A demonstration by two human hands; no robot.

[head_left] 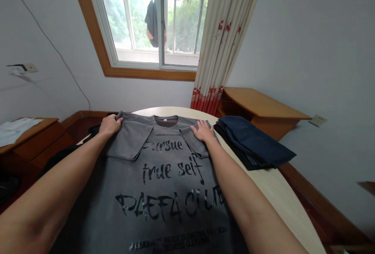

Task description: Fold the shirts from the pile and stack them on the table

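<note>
A dark grey T-shirt with black lettering lies front side up on a pale round table. Both of its sleeves are folded inward over the chest, and the collar points toward the window. At the shirt's upper left shoulder, my left hand pinches the edge of the fabric. My right hand rests flat on the folded sleeve near the other shoulder, its fingers spread. The lower end of the shirt runs out of the bottom of the view.
Folded dark blue clothing lies on the table at the right. Behind it stands a wooden desk beside a curtain. At the left is a wooden cabinet with white papers on top. Dark items sit beyond my left forearm.
</note>
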